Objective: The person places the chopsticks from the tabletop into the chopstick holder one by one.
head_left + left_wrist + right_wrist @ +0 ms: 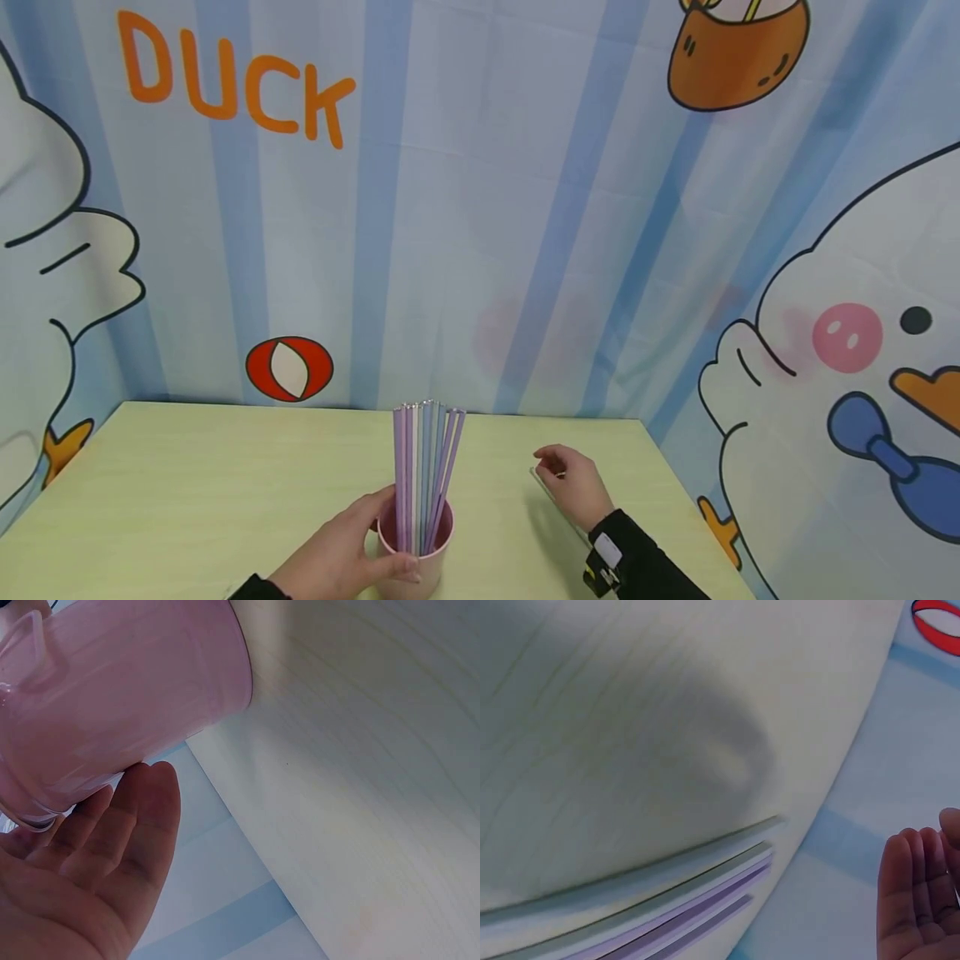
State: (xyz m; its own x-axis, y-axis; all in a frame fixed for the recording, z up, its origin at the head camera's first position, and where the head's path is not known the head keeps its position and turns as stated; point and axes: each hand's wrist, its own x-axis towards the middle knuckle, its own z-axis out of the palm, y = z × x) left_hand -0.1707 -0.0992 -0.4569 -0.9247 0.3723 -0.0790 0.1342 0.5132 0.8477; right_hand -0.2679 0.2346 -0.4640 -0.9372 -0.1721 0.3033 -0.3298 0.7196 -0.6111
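A pink cup point(425, 575) stands upright on the table with several lilac, pale blue and whitish straws point(422, 475) in it. My left hand point(345, 546) holds the cup, thumb across its near side and fingers along the other. In the left wrist view the fingers point(124, 832) lie against the cup's wall point(142, 682). Off to the right, my right hand point(576, 487) is bent with thumb and index tips slightly apart, near a thin pale straw point(551, 493). Several straws point(667, 900), grey-green and lilac, lie side by side in the right wrist view, apart from the fingers.
Both hands work over a pale wood-grain table point(225, 475). A blue striped curtain point(450, 208) with printed cartoon figures hangs behind its far edge and along the right side. A band with a buckle-like fitting point(602, 571) sits on the right wrist.
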